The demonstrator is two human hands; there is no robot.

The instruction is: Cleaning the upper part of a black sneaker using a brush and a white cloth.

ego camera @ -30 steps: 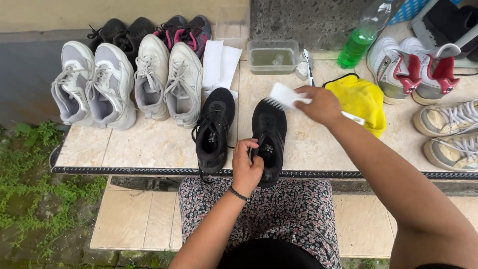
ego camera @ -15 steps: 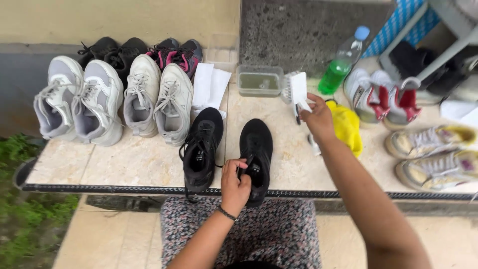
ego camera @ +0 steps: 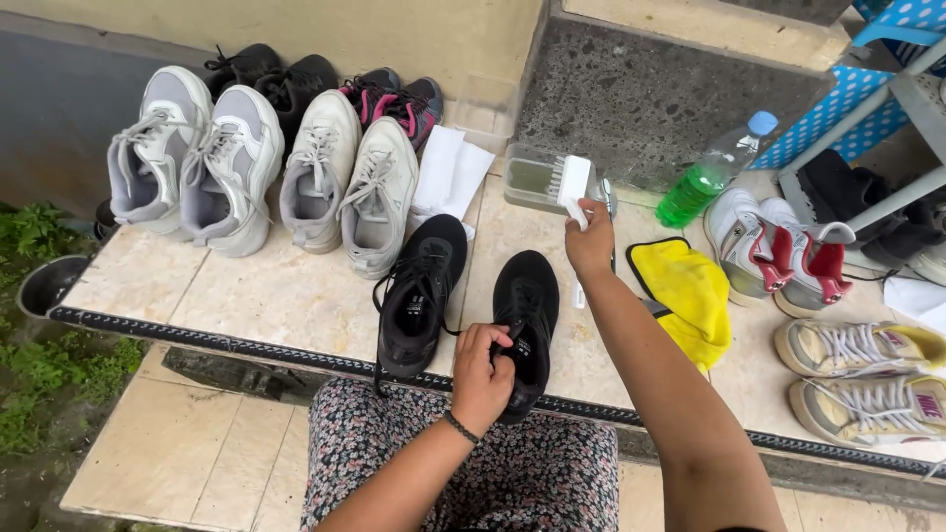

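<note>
**Two hands at a tiled ledge: one on a black shoe, one on a brush**

Fingers of the left hand are curled and pressed together over the heel opening of the right-hand black shoe, gripping its collar. This shoe lies on the tiled ledge with its heel at the near edge, just above the person's floral-patterned lap. Its partner, a second black shoe with loose laces, lies just beside it to the left, not touched by either hand.

Right hand: fingers closed around a white brush, held up near the far side of the ledge, with the brush head at the rim of a clear shallow container. Whether the bristles touch the container cannot be told.

Surroundings: a yellow cloth lies just right of the raised forearm. A plastic bottle of green liquid stands tilted behind it. White-and-red sneakers and cream sneakers occupy the right end of the ledge. Grey and white sneakers stand in a row at the left, with dark pairs behind them. White folded paper lies between that row and the container.
</note>
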